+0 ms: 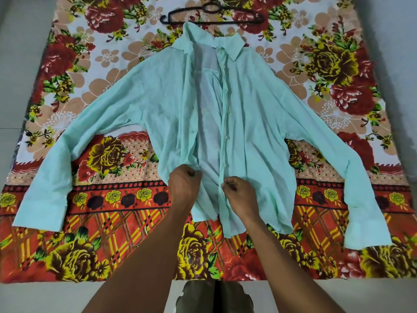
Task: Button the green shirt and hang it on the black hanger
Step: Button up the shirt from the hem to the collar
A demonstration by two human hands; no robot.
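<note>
A pale green shirt (259,123) lies face up and unbuttoned on a floral bedsheet (108,82), sleeves spread wide to either side, collar pointing away from the wearer of the head camera. The left hand (184,185) has its fingers curled around the lower edge of the buttonhole side of the front, bunching the cloth; the right hand (240,195) pinches the button placket near the hem, just below a row of small pale buttons (226,137). The fabric looks thin, light and very soft, almost sheer where a single layer shows, and it wrinkles freely, so it will likely sag and slide rather than hold its shape; the firmer placket strips and the collar seem the surest places to take it. The black hanger (212,15) lies flat just beyond the collar, its bar partly under the collar edge, well out of reach of both hands for now. No button appears fastened yet. The sheet is spread over a pale tiled floor (20,41), visible on all sides.
</note>
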